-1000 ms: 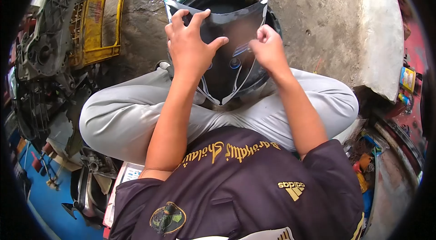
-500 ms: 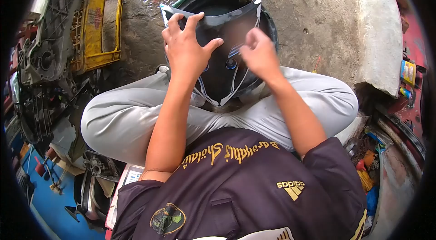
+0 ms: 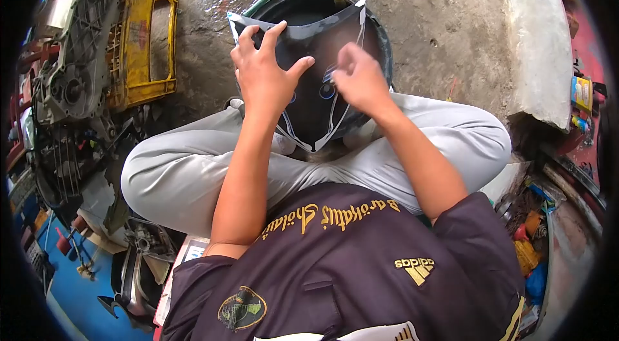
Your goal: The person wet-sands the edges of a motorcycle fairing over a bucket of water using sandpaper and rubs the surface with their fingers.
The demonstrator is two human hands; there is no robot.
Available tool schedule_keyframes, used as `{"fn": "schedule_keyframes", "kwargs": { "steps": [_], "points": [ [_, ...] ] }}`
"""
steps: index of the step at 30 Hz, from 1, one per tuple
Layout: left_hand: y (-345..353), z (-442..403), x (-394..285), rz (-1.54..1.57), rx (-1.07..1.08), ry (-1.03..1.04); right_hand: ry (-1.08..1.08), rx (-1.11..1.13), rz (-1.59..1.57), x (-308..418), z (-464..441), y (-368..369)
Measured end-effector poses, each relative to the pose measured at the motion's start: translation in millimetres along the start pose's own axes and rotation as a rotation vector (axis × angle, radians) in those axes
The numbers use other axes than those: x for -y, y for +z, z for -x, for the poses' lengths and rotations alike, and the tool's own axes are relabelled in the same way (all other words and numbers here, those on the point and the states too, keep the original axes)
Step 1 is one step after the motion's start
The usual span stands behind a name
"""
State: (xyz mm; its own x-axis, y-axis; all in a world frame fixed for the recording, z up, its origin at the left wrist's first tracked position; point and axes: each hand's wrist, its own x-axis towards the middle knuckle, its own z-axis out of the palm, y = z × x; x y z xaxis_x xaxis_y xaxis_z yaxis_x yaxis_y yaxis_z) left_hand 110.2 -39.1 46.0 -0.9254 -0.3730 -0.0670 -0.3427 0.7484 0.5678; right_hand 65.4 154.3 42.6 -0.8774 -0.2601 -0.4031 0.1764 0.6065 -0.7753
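A glossy black, pointed panel with white-and-blue edge striping lies over a round black tub between my crossed legs. It looks like a motorcycle body panel. On its left side rests my left hand, fingers spread and thumb stretched towards the middle. My right hand is at the panel's right side, beside a small blue-and-white marking. Its fingers are curled in towards the thumb and slightly blurred. Whether anything sits between those fingertips is hidden.
A yellow plastic crate and a grey metal engine casing stand at the left. A concrete ledge runs along the right. Mixed parts lie at the lower right, and the concrete floor is wet near the top.
My right hand has shifted slightly left and down over the panel, its fingers still curled. My left hand stays spread in the same place.
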Motion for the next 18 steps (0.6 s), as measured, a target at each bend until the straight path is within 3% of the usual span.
{"fn": "schedule_keyframes", "kwargs": {
  "steps": [2,8,10,14,18],
  "points": [
    [0.5,-0.3,0.6,-0.008,-0.012,0.018,0.069,-0.088,0.012,-12.2,-12.7,-6.4],
    [1.1,0.1,1.9,0.000,-0.010,0.011,-0.028,-0.072,0.075,-2.0,-1.8,3.4],
    [1.6,0.9,0.8,-0.005,-0.008,0.010,0.095,-0.096,0.056,-6.3,-13.0,-7.4],
    [-1.4,0.0,0.9,-0.003,0.002,0.005,-0.045,-0.019,0.055,-0.8,1.5,10.8],
    [-0.1,1.7,2.7,-0.009,-0.005,0.019,0.051,-0.049,0.079,-0.6,-11.8,-10.8]
  ]
}}
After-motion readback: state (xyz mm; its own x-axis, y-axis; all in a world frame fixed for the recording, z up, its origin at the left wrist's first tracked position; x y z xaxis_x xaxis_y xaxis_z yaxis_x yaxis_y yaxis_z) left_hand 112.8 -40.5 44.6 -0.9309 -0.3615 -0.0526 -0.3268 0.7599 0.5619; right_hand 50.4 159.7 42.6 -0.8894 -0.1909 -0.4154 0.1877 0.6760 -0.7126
